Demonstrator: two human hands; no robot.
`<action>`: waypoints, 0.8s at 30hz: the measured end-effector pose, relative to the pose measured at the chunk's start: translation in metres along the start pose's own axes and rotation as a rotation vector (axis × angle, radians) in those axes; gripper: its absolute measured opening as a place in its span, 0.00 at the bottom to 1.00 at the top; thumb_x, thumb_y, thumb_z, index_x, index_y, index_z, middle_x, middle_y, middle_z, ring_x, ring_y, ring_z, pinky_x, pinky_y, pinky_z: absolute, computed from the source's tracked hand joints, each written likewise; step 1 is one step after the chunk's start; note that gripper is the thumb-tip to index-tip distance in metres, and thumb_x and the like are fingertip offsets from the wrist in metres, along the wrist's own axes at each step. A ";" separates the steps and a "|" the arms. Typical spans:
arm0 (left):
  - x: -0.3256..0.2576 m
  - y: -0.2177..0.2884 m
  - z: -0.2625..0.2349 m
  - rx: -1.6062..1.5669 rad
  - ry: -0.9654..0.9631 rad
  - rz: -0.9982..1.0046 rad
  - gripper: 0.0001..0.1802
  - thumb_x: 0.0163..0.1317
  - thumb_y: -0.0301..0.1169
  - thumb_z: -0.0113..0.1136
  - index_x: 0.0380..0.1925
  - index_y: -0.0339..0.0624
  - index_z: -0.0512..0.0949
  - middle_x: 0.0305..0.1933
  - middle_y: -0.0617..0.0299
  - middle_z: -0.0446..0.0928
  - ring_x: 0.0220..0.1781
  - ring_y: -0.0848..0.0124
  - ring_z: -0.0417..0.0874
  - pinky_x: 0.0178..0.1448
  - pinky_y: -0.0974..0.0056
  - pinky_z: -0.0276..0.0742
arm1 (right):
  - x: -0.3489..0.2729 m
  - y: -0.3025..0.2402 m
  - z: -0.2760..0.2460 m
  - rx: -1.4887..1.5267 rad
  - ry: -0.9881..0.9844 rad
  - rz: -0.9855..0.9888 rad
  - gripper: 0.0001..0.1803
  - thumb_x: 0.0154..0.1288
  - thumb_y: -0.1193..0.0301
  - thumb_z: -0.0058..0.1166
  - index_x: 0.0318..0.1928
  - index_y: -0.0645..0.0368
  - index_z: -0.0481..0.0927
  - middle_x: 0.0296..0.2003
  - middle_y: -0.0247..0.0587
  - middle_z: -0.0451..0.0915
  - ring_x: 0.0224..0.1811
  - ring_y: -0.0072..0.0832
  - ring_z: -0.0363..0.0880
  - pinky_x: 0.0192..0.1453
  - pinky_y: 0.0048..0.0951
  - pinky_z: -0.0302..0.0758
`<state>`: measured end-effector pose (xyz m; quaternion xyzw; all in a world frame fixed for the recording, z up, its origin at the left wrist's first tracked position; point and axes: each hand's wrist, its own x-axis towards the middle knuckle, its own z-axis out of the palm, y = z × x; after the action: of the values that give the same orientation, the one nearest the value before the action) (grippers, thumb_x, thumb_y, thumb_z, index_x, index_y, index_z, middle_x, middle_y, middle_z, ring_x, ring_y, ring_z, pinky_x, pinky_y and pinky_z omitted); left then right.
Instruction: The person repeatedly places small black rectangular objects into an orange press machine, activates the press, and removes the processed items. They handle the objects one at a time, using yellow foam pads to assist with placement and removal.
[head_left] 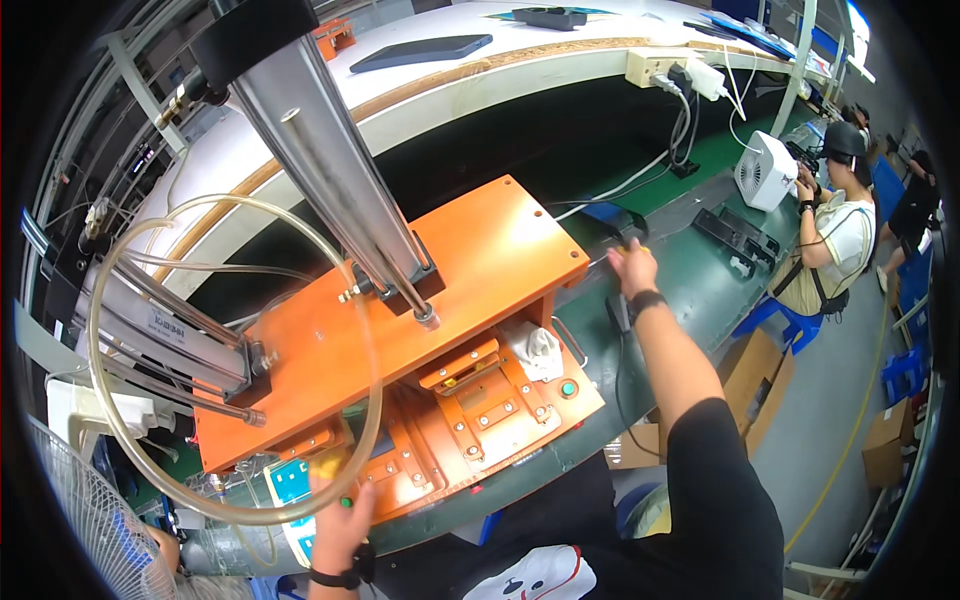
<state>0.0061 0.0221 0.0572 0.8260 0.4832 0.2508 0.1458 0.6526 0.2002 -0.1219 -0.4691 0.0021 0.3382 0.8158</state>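
Factory line, head view: long green conveyor belt (700, 270) runs past an orange press fixture (400, 300) w/ steel cylinder column (330, 160) rising from its top plate. Clear tubing loop (120, 420) hangs at fixture's left side. White bench (560, 60) curves behind, carrying a dark flat panel (420, 50) and a power strip (650, 68) w/ white cables dropping to the belt.

Left hand (338, 505): at front edge of fixture's lower deck, fingers up against a small yellow piece (327, 464); a green button (345, 502) sits just by the hand. Appears to pinch the yellow piece, but grip not fully visible; cannot tell for sure. Black wrist strap on that arm.

Right hand (632, 268): extended well fwd over the belt, to the right of the fixture, fingers curled down onto a black part (625, 228) lying on the belt. Contact seen; whether clasped or only resting on it, cannot tell. Black watch on wrist, black sleeve above.

Lower deck: orange nest jig (490, 395) empty-faced w/ screws, white crumpled cloth (535, 350) at its rear right, second green button (569, 389) at right edge.

Other: black trays (735, 235) farther along belt; small white fan (765, 170) beyond; another person (830, 240) seated at the belt, well apart; blue stool (775, 315); cardboard boxes (885, 440) on floor.
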 end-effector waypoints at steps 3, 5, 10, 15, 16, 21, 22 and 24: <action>-0.032 -0.007 0.032 -0.178 0.175 -0.106 0.33 0.69 0.36 0.62 0.71 0.31 0.70 0.75 0.41 0.68 0.80 0.45 0.66 0.83 0.46 0.58 | 0.000 -0.004 0.057 -0.679 -0.196 0.012 0.23 0.75 0.59 0.60 0.55 0.67 0.74 0.38 0.53 0.86 0.33 0.45 0.92 0.31 0.39 0.89; -0.032 -0.010 0.048 -0.253 0.267 -0.069 0.33 0.73 0.41 0.59 0.71 0.31 0.70 0.76 0.41 0.67 0.81 0.46 0.65 0.83 0.47 0.58 | 0.017 0.006 0.065 -1.034 -0.242 -0.342 0.24 0.71 0.63 0.62 0.58 0.68 0.77 0.41 0.56 0.87 0.40 0.54 0.90 0.44 0.46 0.89; -0.043 -0.020 0.058 -0.243 0.400 -0.085 0.33 0.77 0.48 0.54 0.69 0.30 0.72 0.75 0.41 0.68 0.80 0.47 0.66 0.82 0.48 0.60 | -0.060 0.024 0.102 -1.971 -0.796 -0.859 0.34 0.61 0.58 0.65 0.68 0.49 0.79 0.72 0.53 0.68 0.70 0.61 0.70 0.69 0.54 0.76; -0.039 -0.013 0.056 -0.187 0.409 -0.051 0.32 0.78 0.49 0.53 0.65 0.31 0.75 0.74 0.42 0.70 0.80 0.45 0.65 0.82 0.46 0.58 | -0.067 0.025 0.081 -1.275 -0.935 -0.869 0.22 0.71 0.61 0.59 0.61 0.55 0.83 0.55 0.55 0.86 0.60 0.52 0.84 0.61 0.44 0.81; -0.035 -0.012 0.054 -0.169 0.412 -0.037 0.32 0.78 0.49 0.53 0.65 0.31 0.76 0.74 0.42 0.71 0.80 0.44 0.65 0.82 0.45 0.58 | -0.078 0.021 0.076 -1.079 -0.942 -0.863 0.19 0.74 0.64 0.56 0.59 0.57 0.84 0.53 0.56 0.88 0.58 0.52 0.86 0.60 0.43 0.81; -0.032 -0.012 0.050 -0.157 0.411 0.030 0.31 0.77 0.49 0.53 0.64 0.32 0.77 0.73 0.42 0.73 0.80 0.42 0.65 0.83 0.42 0.57 | -0.112 -0.055 0.058 -1.274 -0.983 -0.836 0.12 0.71 0.77 0.58 0.52 0.62 0.85 0.51 0.56 0.86 0.55 0.54 0.85 0.57 0.43 0.81; -0.029 -0.012 0.049 -0.151 0.400 0.039 0.31 0.76 0.49 0.54 0.64 0.32 0.77 0.73 0.42 0.73 0.80 0.42 0.65 0.83 0.42 0.57 | -0.104 -0.066 0.045 -1.283 -1.057 -0.887 0.11 0.69 0.78 0.59 0.50 0.63 0.86 0.49 0.55 0.86 0.53 0.53 0.85 0.57 0.43 0.81; -0.031 -0.015 0.044 -0.120 0.411 0.057 0.27 0.66 0.37 0.60 0.62 0.32 0.77 0.70 0.40 0.73 0.77 0.39 0.67 0.82 0.40 0.60 | -0.132 -0.102 0.032 -1.404 -1.089 -0.928 0.11 0.67 0.80 0.61 0.49 0.64 0.85 0.45 0.54 0.86 0.48 0.54 0.84 0.54 0.42 0.81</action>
<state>0.0074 0.0019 0.0046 0.7608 0.4634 0.4462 0.0861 0.5968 0.1189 0.0162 -0.5800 -0.7551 0.0799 0.2951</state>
